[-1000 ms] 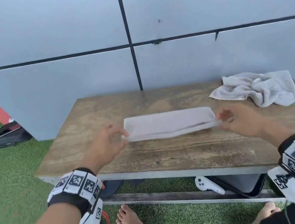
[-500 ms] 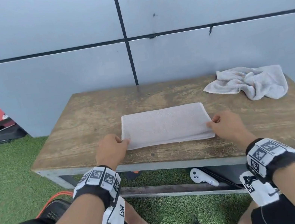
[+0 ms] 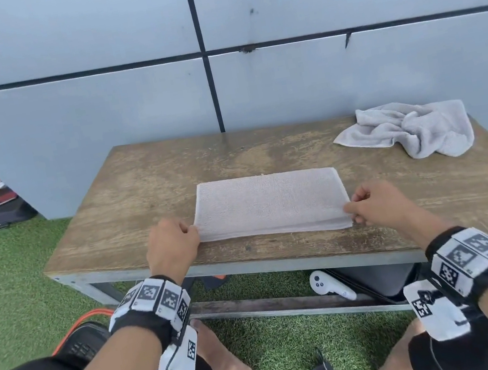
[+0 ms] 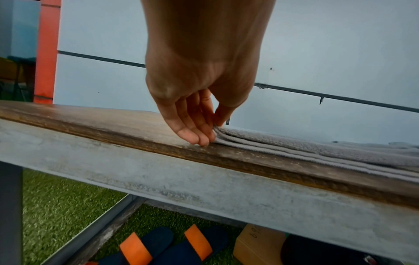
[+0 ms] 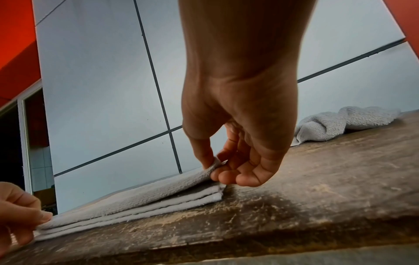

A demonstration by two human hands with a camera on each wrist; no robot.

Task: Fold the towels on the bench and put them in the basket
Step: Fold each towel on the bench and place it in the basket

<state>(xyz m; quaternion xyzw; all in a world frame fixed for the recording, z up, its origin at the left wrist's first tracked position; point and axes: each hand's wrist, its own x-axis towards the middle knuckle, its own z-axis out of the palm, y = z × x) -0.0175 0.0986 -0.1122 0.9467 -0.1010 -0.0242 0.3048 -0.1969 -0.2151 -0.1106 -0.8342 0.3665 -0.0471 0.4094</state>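
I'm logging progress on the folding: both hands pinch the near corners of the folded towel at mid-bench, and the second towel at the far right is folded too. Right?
Not quite. The second towel at the far right is crumpled, not folded, as the head view shows. Otherwise correct: the left hand and right hand pinch the near corners of the folded towel at mid-bench.

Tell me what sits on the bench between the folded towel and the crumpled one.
Nothing: the head view shows only bare wooden bench between the folded towel and the crumpled towel.
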